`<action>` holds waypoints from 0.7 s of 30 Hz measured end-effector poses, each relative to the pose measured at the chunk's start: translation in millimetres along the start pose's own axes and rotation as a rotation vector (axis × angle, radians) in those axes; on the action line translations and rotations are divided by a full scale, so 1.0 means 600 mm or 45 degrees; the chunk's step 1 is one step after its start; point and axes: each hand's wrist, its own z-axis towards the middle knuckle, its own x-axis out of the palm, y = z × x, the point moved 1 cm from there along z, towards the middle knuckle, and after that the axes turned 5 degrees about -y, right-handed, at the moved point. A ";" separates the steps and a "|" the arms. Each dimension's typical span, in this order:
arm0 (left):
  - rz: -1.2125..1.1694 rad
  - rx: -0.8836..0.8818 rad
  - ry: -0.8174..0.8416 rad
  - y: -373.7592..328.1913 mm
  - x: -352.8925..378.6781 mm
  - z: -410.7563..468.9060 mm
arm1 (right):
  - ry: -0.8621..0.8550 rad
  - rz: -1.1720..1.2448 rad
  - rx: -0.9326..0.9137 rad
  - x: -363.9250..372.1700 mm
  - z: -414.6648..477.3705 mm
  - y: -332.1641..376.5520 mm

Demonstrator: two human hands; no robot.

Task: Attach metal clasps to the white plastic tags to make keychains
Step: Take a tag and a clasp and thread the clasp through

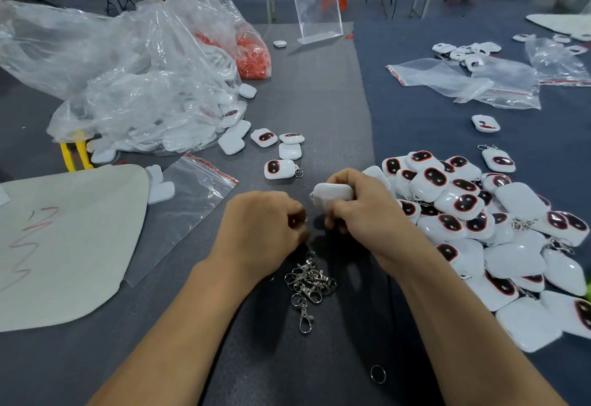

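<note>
My right hand (361, 210) grips a white plastic tag (332, 194) just above the grey table, its small loop end pointing left. My left hand (265, 226) is curled close beside it, fingertips pinching something small and metallic that is mostly hidden. A heap of metal clasps (308, 281) with split rings lies on the table right below both hands. One finished tag with a ring (281, 169) lies just beyond my hands.
A large pile of white tags with dark red-rimmed faces (479, 213) fills the right. Clear bags of white tags (144, 101) and a bag of orange parts (252, 53) sit at left. A zip bag (192, 207), beige sheet (64, 239), loose ring (378, 373) lie nearby.
</note>
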 end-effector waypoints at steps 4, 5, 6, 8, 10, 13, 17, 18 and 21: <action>-0.210 -0.044 0.056 0.004 0.007 0.007 | -0.030 -0.187 -0.103 -0.008 0.004 -0.008; -0.283 -0.062 0.053 0.007 0.007 0.007 | -0.026 -0.211 -0.119 -0.008 0.004 -0.008; -0.341 -0.079 0.054 0.009 0.008 0.007 | -0.021 -0.221 -0.133 -0.008 0.004 -0.008; -0.417 -0.103 0.066 0.014 0.009 0.007 | -0.008 -0.253 -0.167 -0.007 0.005 -0.006; -0.453 -0.113 0.077 0.017 0.011 0.008 | 0.019 -0.319 -0.207 -0.007 0.004 -0.003; -0.479 -0.125 0.080 0.022 0.014 0.008 | 0.033 -0.354 -0.236 -0.006 0.003 -0.001; -0.489 -0.139 0.081 0.023 0.016 0.009 | 0.022 -0.417 -0.269 -0.004 0.004 0.002; -0.485 -0.138 0.081 0.022 0.016 0.009 | 0.017 -0.440 -0.277 -0.004 0.005 0.003; -0.471 -0.156 0.095 0.019 0.016 0.009 | 0.010 -0.484 -0.273 -0.004 0.005 0.005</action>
